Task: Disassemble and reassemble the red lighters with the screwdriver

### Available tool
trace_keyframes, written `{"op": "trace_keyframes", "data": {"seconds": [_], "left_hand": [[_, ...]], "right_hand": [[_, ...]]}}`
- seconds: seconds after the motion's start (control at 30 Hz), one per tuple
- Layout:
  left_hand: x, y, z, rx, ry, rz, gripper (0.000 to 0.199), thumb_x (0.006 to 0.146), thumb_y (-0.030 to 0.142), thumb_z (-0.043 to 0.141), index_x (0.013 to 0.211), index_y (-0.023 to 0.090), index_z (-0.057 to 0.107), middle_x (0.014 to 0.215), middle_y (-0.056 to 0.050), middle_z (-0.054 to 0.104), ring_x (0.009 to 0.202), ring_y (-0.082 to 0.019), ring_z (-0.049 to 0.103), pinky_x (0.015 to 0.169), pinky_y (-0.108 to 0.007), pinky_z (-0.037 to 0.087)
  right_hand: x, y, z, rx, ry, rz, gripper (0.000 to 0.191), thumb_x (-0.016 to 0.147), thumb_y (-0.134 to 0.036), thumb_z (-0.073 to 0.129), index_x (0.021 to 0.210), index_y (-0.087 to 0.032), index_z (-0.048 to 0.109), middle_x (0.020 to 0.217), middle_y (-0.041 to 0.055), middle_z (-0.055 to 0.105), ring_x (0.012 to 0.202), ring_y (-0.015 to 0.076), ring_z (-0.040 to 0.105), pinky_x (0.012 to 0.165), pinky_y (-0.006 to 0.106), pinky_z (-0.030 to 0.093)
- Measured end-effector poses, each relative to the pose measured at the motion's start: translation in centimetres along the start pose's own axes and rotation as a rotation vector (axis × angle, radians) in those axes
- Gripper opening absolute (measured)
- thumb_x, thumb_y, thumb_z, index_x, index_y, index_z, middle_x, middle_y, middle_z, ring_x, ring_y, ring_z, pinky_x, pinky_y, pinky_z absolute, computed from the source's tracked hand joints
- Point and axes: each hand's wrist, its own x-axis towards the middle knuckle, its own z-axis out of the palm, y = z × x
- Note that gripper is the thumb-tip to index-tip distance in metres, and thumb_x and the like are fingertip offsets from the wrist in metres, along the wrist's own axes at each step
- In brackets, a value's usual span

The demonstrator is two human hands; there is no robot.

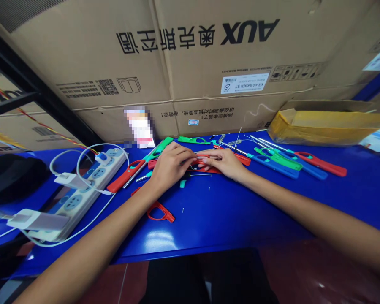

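Observation:
My left hand [172,164] and my right hand [227,162] meet over the blue table, fingers closed on a red lighter casing [204,160] between them. My fingers cover much of it, and small parts inside cannot be made out. Just below lie a thin rod [200,175] and a small teal piece [183,184]. Nearer me, a loose red casing half [160,212] lies partly behind my left forearm. A red long-necked lighter [128,174] rests left of my left hand. Beyond the hands is a green casing half [194,140].
Right of my hands lie several long-necked lighters, including a blue lighter [274,166] and a red lighter [323,164]. A power strip [82,192] with white cables stands left. A phone [141,128] leans on the big cardboard box [196,63]; a taped yellow box [329,126] sits back right.

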Motion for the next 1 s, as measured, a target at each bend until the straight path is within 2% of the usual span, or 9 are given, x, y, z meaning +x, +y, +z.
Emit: {"op": "trace_keyframes", "data": {"seconds": [0.13,0.43,0.77,1.0], "left_hand": [[0.3,-0.2,-0.2,-0.056,-0.026,-0.075,0.017,0.106,0.033,0.067,0.11,0.023,0.08,0.103,-0.005,0.083,0.094,-0.024,0.069,0.091,-0.042,0.052],[0.2,-2.0,-1.5,-0.159,-0.183,-0.153,0.023,0.103,0.035,0.069,0.119,0.024,0.081,0.108,-0.006,0.084,0.096,-0.024,0.071,0.088,-0.04,0.054],[0.2,-0.9,-0.8,-0.201,-0.139,-0.235,0.024,0.102,0.04,0.07,0.107,0.022,0.085,0.094,-0.006,0.083,0.082,-0.021,0.072,0.077,-0.036,0.054],[0.2,-0.5,-1.2,-0.297,-0.154,-0.261,0.025,0.101,0.034,0.07,0.118,0.024,0.085,0.102,-0.007,0.084,0.085,-0.022,0.074,0.077,-0.036,0.055]], "right_hand": [[-0.1,-0.3,0.0,0.009,0.033,-0.004,0.03,0.091,-0.033,0.077,0.12,-0.027,0.085,0.101,0.0059,0.086,0.094,0.0245,0.082,0.091,0.044,0.069],[-0.2,-0.7,-0.1,-0.089,0.088,-0.036,0.03,0.095,-0.033,0.072,0.122,-0.023,0.082,0.095,0.0061,0.085,0.083,0.023,0.082,0.088,0.044,0.069],[-0.4,-1.0,0.3,-0.091,0.042,-0.054,0.03,0.096,-0.037,0.072,0.122,-0.026,0.081,0.1,0.0064,0.084,0.09,0.0232,0.081,0.09,0.043,0.069],[-0.5,-0.9,0.3,-0.143,0.021,-0.069,0.033,0.098,-0.038,0.068,0.126,-0.025,0.08,0.102,0.0065,0.084,0.09,0.0223,0.081,0.09,0.042,0.068]]}}
